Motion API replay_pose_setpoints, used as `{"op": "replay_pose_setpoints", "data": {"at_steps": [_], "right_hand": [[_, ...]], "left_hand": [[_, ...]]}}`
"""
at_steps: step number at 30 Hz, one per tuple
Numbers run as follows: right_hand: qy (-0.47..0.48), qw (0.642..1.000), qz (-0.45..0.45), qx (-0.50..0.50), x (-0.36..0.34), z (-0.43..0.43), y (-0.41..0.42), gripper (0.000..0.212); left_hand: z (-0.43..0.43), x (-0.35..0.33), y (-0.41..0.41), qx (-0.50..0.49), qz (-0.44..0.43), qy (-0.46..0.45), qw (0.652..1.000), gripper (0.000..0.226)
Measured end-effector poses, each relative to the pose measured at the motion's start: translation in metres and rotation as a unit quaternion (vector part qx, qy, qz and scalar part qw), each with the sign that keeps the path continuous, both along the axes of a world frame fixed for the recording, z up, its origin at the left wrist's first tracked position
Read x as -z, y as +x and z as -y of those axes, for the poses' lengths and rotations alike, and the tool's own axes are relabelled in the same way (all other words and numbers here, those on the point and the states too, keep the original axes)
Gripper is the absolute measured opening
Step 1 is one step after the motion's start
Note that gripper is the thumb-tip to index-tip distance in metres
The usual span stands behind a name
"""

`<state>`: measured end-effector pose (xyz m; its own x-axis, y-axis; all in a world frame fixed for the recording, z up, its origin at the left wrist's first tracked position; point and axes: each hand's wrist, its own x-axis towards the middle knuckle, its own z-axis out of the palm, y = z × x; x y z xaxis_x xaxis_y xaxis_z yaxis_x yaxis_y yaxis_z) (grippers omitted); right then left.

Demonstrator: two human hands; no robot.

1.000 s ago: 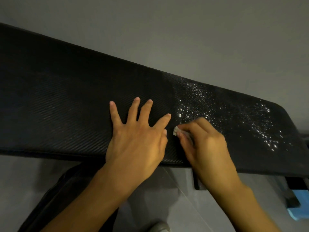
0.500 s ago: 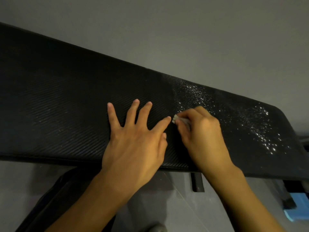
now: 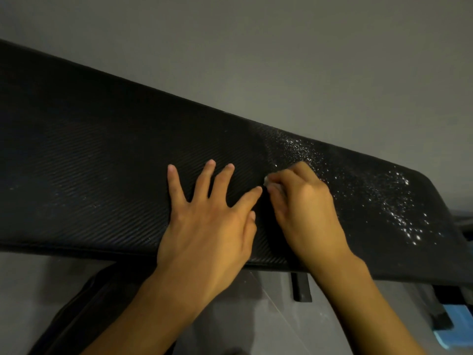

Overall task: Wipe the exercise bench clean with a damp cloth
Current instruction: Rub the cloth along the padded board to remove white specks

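Exercise bench (image 3: pixel 102 175): one; left grip (image 3: pixel 207 234) spread flat on it, right grip (image 3: pixel 304 208) pinching one small cloth (image 3: pixel 267 180).

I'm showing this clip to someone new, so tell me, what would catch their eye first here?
The glittering white specks scattered over the right end of the long black bench stand out most against its dark weave. Mid-bench, the left hand lies flat with fingers spread. Close beside it, the right hand pinches a small pale cloth against the pad at the specks' left edge.
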<state>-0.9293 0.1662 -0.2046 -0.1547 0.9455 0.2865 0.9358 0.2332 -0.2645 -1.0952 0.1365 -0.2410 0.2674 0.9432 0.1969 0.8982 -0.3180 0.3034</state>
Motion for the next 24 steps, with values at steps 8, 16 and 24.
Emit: {"op": "replay_pose_setpoints", "data": {"at_steps": [8, 16, 24], "right_hand": [[-0.007, 0.999, 0.018, -0.029, -0.006, -0.015, 0.007, 0.013], [-0.055, 0.997, 0.002, -0.057, -0.016, 0.009, 0.006, 0.011], [-0.01, 1.0, -0.008, 0.008, -0.007, -0.067, 0.003, 0.012]], "left_hand": [[-0.001, -0.001, 0.001, -0.006, 0.002, -0.008, 1.0, 0.05], [-0.002, -0.001, 0.0, -0.017, 0.023, -0.011, 1.0, 0.051], [-0.005, -0.002, 0.003, -0.044, 0.009, -0.025, 0.999, 0.056]]}}
